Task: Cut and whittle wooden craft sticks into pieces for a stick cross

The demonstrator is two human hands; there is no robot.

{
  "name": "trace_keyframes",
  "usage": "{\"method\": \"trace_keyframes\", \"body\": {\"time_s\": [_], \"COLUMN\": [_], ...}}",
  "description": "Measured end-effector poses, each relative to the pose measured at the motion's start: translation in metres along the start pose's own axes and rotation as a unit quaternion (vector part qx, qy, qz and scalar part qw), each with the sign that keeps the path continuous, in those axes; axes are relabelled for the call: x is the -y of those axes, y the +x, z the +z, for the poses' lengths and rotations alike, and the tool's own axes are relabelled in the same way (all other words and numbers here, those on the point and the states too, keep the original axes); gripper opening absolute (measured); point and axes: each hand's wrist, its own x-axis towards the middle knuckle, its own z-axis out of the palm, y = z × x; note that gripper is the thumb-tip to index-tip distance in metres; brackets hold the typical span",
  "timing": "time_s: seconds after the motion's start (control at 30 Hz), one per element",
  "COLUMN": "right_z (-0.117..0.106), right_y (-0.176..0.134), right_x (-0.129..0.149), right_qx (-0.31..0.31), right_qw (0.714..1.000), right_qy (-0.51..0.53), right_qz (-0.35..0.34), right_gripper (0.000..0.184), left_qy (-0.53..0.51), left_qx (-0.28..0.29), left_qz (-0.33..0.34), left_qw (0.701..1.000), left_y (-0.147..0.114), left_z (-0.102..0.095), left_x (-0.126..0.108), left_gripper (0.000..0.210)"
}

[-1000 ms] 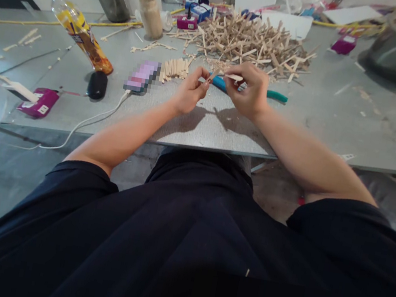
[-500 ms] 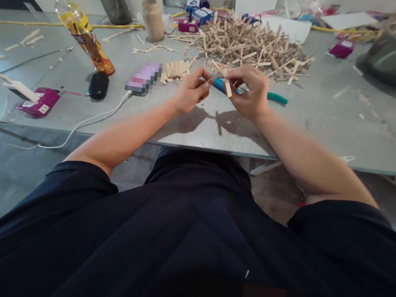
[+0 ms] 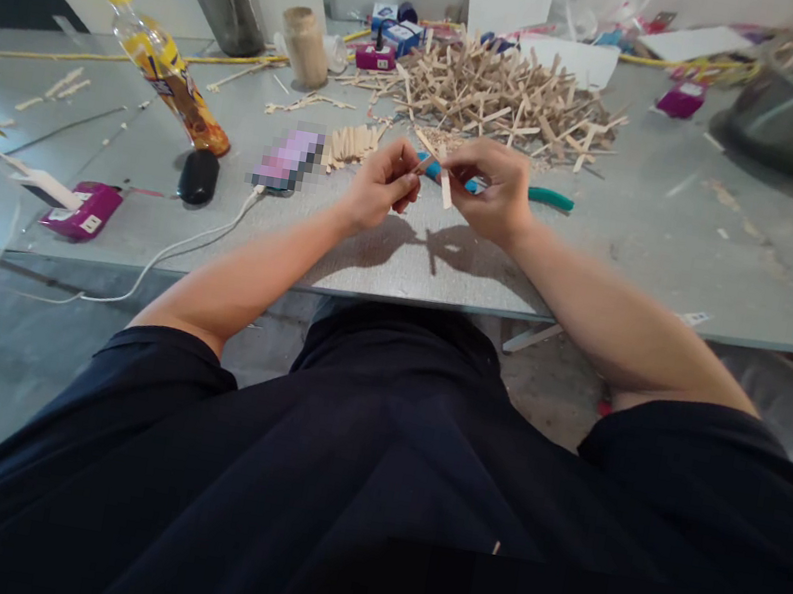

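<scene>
With the clock centred between the two hands and twelve o'clock pointing straight away from the person, the pale wooden stick (image 3: pixel 447 191) lies right at the middle, its flat end pointing to about six o'clock. A second strip (image 3: pixel 426 146) slants off towards eleven from the same fingertips; whether the two are joined cannot be told. Thin and flat, the wood should be very light and fairly stiff, dry rather than slippery, and likely to snap or splinter if bent hard; a soft pinch on the broad faces, close to where the strips meet, would seem the best hold. The right hand (image 3: pixel 492 189) has thumb and fingers closed on the stick, its forearm coming in from four o'clock. The left hand (image 3: pixel 383 185) is also pinched narrow, apparently on a slim brownish piece that is too small to make out well, its forearm coming in between seven and eight. Both elbows are bent, and the shadows on the table (image 3: pixel 437 281) suggest the hands are raised above it. A big heap of sticks (image 3: pixel 512 103) sits between twelve and one, a short row of sticks (image 3: pixel 351 145) near nine, and a teal-handled tool (image 3: pixel 553 200) at three, partly hidden behind the right hand.
</scene>
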Motion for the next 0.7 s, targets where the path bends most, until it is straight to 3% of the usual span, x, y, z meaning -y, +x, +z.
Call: {"method": "trace_keyframes", "body": {"time_s": [0.27, 0.53, 0.7], "right_z": [0.005, 0.0034, 0.0082], "right_y": [-0.0003, 0.0004, -0.0009], "right_x": [-0.0067, -0.0047, 0.0003], "right_qx": [0.02, 0.038, 0.043], "right_qw": [0.998, 0.997, 0.996], "right_qy": [0.028, 0.028, 0.042], "right_qz": [0.057, 0.063, 0.069], "right_gripper": [0.052, 0.044, 0.051], "left_qy": [-0.006, -0.002, 0.001], "left_qx": [0.01, 0.013, 0.01], "left_qz": [-0.022, -0.035, -0.021], "left_qw": [1.0, 0.999, 1.0], "left_y": [0.0001, -0.0003, -0.0023], "left_z": [-0.0025, -0.004, -0.0041], "left_x": [0.0001, -0.0024, -0.0021], "left_gripper": [0.038, 0.038, 0.038]}}
